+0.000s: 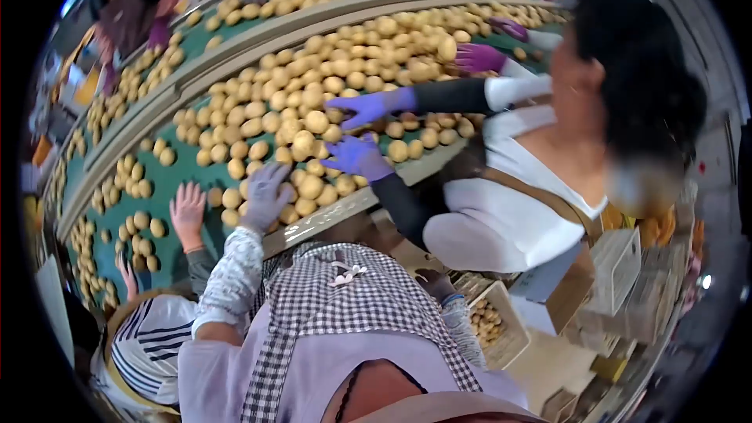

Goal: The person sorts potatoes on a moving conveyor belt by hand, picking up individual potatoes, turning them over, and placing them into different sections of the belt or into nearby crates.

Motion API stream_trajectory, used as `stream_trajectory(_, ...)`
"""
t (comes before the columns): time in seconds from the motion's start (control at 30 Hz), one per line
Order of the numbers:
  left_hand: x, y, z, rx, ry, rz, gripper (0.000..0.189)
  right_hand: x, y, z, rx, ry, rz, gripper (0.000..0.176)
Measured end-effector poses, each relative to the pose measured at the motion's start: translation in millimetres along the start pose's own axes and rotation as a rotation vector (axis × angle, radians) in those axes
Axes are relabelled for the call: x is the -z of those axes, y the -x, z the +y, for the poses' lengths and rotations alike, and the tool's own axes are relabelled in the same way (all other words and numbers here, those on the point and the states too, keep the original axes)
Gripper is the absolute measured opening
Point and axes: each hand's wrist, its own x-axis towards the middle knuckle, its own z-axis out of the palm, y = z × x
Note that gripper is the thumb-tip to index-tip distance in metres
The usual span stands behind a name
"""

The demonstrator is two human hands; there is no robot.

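My left hand point(267, 194), in a pale lilac glove below a white lacy sleeve, rests over the potatoes point(312, 186) at the near edge of the green conveyor belt point(176, 247). Its fingers are stretched out and touch the potatoes there, not wrapped round one. My right hand point(435, 285) hangs low beside my checkered apron point(352, 290), below the belt's rail and close to a crate point(513, 329) with small potatoes in it. It is dark and in shadow, so I cannot tell how its fingers are set.
At right, a co-worker's purple-gloved hands point(359, 158) reach over the potatoes. Another person's bare-looking hand point(188, 215) lies left of mine. The metal rail point(329, 215) runs along the near side. Cardboard box point(548, 290) and crates stand at right; more people work across the belt.
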Motion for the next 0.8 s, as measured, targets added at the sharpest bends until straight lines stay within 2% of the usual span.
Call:
stream_trajectory(0.07, -32.6, 10.7, 32.1, -0.009, -0.018, 0.007, 0.053, 29.0, -4.4, -31.6, 0.221, -0.12, 0.022, 0.048)
stream_trajectory(0.17, -55.4, 20.4, 49.9, -0.021, -0.063, 0.038, 0.048, 99.2, 11.1, -144.7, 0.291, -0.149, 0.062, 0.037)
stream_trajectory(0.23, -60.1, 25.5, 56.6, 0.007, -0.094, 0.074, 0.046, 134.1, -2.7, -190.1, 0.57, -0.208, 0.08, 0.034)
stream_trajectory(0.3, -63.5, 24.4, 60.1, 0.024, -0.111, 0.097, 0.045, 173.7, -19.7, -247.2, 0.676, -0.399, -0.041, 0.032)
stream_trajectory(0.33, -67.6, 23.7, 61.6, 0.087, -0.12, 0.155, 0.044, 191.5, -23.4, -277.7, 0.562, -0.457, -0.001, 0.032)
stream_trajectory(0.37, -70.3, 20.8, 62.3, 0.143, -0.13, 0.21, 0.043, 201.6, -53.3, -290.7, 0.648, -0.49, 0.055, 0.034)
stream_trajectory(0.4, -66.5, 15.2, 71.1, 0.138, -0.122, 0.212, 0.043, 205.2, -91.0, -307.5, 0.874, -0.491, 0.279, 0.035)
stream_trajectory(0.43, -54.8, 6.9, 89.1, 0.088, -0.029, 0.235, 0.041, 230.6, -93.2, -345.2, 0.654, -0.526, 0.237, 0.036)
stream_trajectory(0.47, -41.4, -3.3, 106.2, 0.032, 0.06, 0.257, 0.039, 249.5, -115.8, -360.2, 0.703, -0.548, 0.239, 0.036)
stream_trajectory(0.53, -35.4, -19.2, 137.0, -0.162, 0.141, 0.257, 0.034, 288.9, -182.3, -371.2, 0.77, -0.429, 0.403, 0.04)
stream_trajectory(0.57, -42.4, -23.3, 147.7, -0.227, 0.129, 0.198, 0.036, 313.4, -203.5, -373.6, 0.71, -0.282, 0.523, 0.044)
stream_trajectory(0.63, -39.4, -28.1, 174.6, -0.304, 0.124, 0.058, 0.039, 374.5, -277.0, -341.9, 0.703, -0.244, 0.66, 0.043)
stream_trajectory(0.67, -40.2, -27.2, 182.9, -0.316, 0.109, -0.069, 0.04, 404.7, -282.7, -327.5, 0.626, -0.356, 0.671, 0.043)
stream_trajectory(0.7, -42.2, -23.7, 186.2, -0.323, 0.106, -0.075, 0.04, 440.2, -307.1, -299.5, 0.549, -0.216, 0.799, 0.044)
stream_trajectory(0.77, -54.0, -16.4, 189.3, -0.485, 0.036, -0.164, 0.042, 491.9, -310.4, -249.0, 0.405, -0.153, 0.921, 0.043)
stream_trajectory(0.8, -84.1, 2.7, 192.7, -0.604, -0.023, -0.171, 0.048, 507.8, -322.2, -213.9, 0.323, -0.023, 0.952, 0.043)
